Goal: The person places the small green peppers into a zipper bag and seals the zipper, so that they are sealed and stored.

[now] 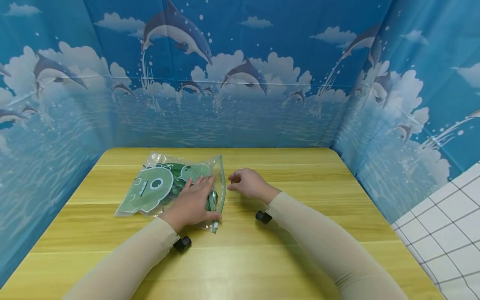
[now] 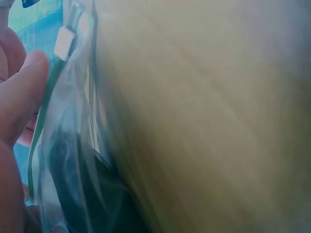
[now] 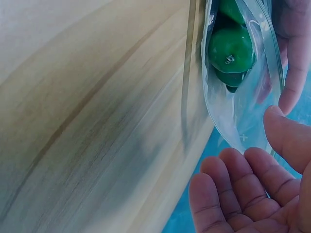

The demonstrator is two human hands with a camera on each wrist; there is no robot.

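Observation:
A clear zip bag (image 1: 129, 204) with a green cartoon print lies flat on the left half of the table. Through the plastic I see shiny green things (image 3: 232, 51) that look like green peppers. My left hand (image 1: 193, 204) rests on the bag with its fingers spread straight, near the zip edge. A white slider (image 2: 64, 43) sits at the near end of the green zip strip. The bag mouth gapes in the right wrist view. Beside that mouth is my right hand (image 1: 249, 183), fingers loosely bent and thumb apart, holding nothing.
The yellow wood-grain table (image 1: 300, 250) has rounded far corners. A blue dolphin-print curtain (image 1: 240, 116) hangs behind it and along both sides. White tiles (image 1: 450, 225) show at the right. A black wrist camera (image 1: 263, 217) hangs under each wrist.

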